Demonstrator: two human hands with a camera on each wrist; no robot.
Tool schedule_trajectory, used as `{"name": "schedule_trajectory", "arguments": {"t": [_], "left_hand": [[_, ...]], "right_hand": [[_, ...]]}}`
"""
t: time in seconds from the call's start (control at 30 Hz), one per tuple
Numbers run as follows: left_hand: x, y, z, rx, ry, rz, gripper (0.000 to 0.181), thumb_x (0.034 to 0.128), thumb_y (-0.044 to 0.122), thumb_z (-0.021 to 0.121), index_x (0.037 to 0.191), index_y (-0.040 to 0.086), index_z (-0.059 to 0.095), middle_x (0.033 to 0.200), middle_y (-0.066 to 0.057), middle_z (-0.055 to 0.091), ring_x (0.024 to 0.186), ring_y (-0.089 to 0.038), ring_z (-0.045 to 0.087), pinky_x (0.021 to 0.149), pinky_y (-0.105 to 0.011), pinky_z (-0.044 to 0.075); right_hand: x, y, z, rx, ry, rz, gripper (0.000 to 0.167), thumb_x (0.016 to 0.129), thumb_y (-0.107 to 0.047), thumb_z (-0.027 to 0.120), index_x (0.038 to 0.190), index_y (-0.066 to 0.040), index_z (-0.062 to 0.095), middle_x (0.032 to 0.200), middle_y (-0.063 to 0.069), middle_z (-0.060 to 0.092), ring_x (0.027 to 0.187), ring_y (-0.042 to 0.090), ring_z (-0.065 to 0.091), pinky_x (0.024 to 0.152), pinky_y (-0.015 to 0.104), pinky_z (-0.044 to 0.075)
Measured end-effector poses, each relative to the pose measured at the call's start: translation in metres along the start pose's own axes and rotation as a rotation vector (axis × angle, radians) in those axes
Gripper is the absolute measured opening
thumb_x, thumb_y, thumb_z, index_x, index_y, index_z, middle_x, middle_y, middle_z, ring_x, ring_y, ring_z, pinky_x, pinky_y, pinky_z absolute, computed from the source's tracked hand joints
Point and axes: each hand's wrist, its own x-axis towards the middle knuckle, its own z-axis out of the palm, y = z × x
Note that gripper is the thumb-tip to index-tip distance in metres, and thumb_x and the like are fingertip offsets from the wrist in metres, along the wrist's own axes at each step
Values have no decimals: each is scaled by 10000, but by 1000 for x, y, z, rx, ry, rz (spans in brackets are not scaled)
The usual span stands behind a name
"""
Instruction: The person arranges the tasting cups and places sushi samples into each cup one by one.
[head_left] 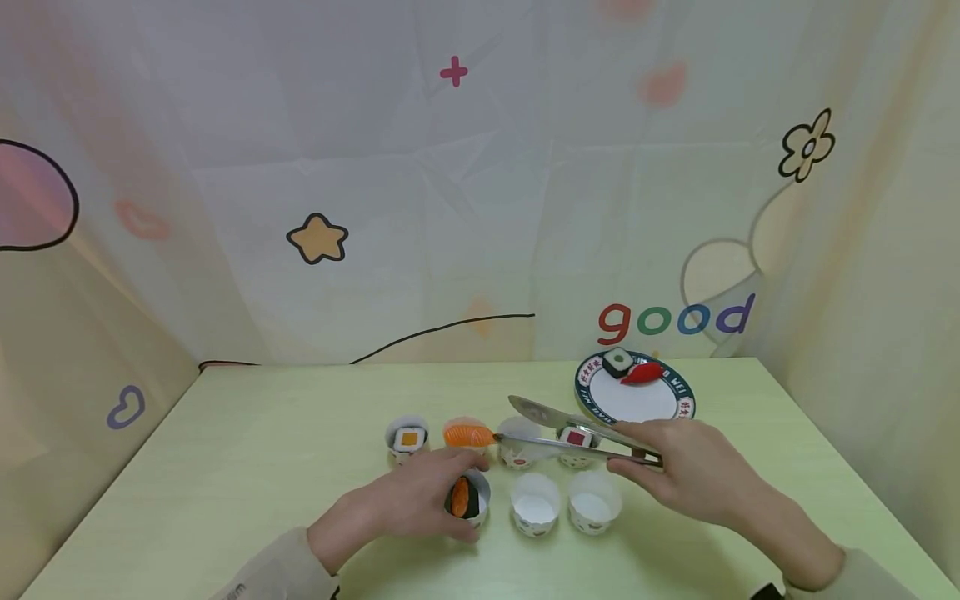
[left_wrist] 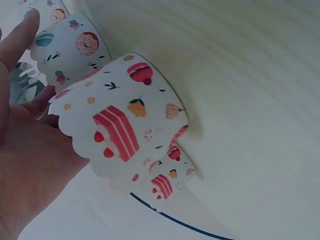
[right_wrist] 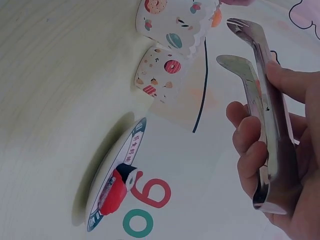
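My left hand (head_left: 423, 496) curls its thumb and fingers around a paper cup (head_left: 482, 504) in the front row. A dark sushi piece with an orange top (head_left: 462, 497) sits inside. In the left wrist view, the dessert-printed cup (left_wrist: 117, 120) hides part of that hand. My right hand (head_left: 686, 467) grips metal tongs (right_wrist: 272, 125), whose arms stand apart with nothing between the tips. From the head view, one tip overlaps the edge of the salmon sushi (head_left: 467, 434) in a back-row cup; contact cannot be told.
Back-row cups hold a yellow-centred roll (head_left: 409, 439) and a red-centred roll (head_left: 576, 437); another cup (head_left: 519, 450) stands between. Two more cups (head_left: 535, 507) stand in front. On the round plate (head_left: 630, 404) at the back right lie a dark-wrapped roll (head_left: 618, 362) and a red piece (head_left: 642, 373).
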Motion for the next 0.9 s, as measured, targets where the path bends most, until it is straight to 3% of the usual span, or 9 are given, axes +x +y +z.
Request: {"name": "schedule_trajectory", "arguments": {"t": [0.2, 0.47, 0.63, 0.9], "left_hand": [[3, 9, 0, 20, -12, -23, 700, 849, 503, 826, 1408, 188, 546, 1353, 44, 590, 1221, -138, 551, 1020, -404, 459], [11, 18, 4, 66, -13, -36, 669, 871, 554, 780, 1402, 209, 567, 1373, 81, 578, 1251, -148, 544, 1041, -389, 455], [16, 23, 6, 68, 9, 8, 647, 893, 521, 773, 1398, 176, 564, 1358, 64, 587, 1260, -148, 531, 1069, -393, 423], [25, 34, 9, 122, 29, 85, 644, 912, 483, 768, 1397, 110, 567, 1349, 33, 599, 1265, -124, 528, 1089, -459, 391]], "right_hand": [[-2, 5, -1, -44, 42, 29, 247, 908, -344, 796, 1085, -175, 766, 716, -232, 563, 607, -15, 457, 549, 253, 392], [-4, 12, -1, -84, 66, 79, 307, 912, -381, 783, 1108, -145, 767, 726, -208, 575, 634, 25, 460, 542, 268, 375], [-6, 16, -1, -93, 70, 124, 343, 906, -367, 791, 1139, -118, 763, 730, -172, 603, 642, 62, 474, 542, 277, 379], [-7, 24, 0, -105, 71, 192, 404, 899, -354, 799, 1178, -65, 758, 666, -126, 523, 616, 107, 462, 509, 291, 344]]}}
